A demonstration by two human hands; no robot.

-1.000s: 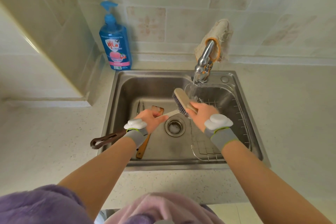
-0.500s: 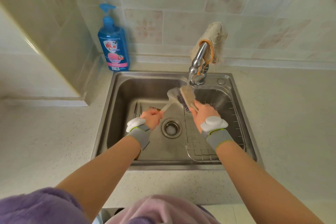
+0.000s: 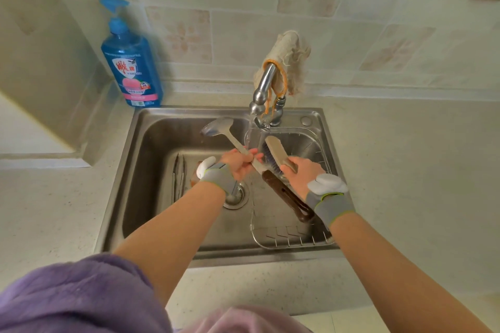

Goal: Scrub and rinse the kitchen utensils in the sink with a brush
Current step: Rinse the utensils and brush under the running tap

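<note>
Sink-side, centre of the frame: a person's left hand (image 3: 239, 163) curls its fingers around the metal shaft of a spatula (image 3: 216, 127). It holds the spatula above the steel sink (image 3: 140, 143), blade pointing to the upper left and dark brown handle slanting toward the lower right. Just to its right, the right hand (image 3: 300, 173) grips a wooden-backed brush (image 3: 278, 150), whose dark bristles face the shaft and touch it or very nearly do. Both wrists wear grey bands (image 3: 328, 201) carrying white pods.

Directly above the hands stands a chrome faucet (image 3: 263, 84) with a pale cloth (image 3: 290, 48) draped over its neck. A faint stream of water shows below the spout.

Under the right forearm, a wire rack (image 3: 292, 243) fills the right side of the basin. The drain (image 3: 239, 199) lies partly hidden beneath the left wrist, and a pair of metal tongs (image 3: 178, 170) rests on the basin floor to the left.

A blue pump bottle of soap (image 3: 132, 67) stands on the speckled counter (image 3: 54, 211) at the upper left, against the tiled wall. A purple sleeve (image 3: 67, 297) fills the lower left corner.
</note>
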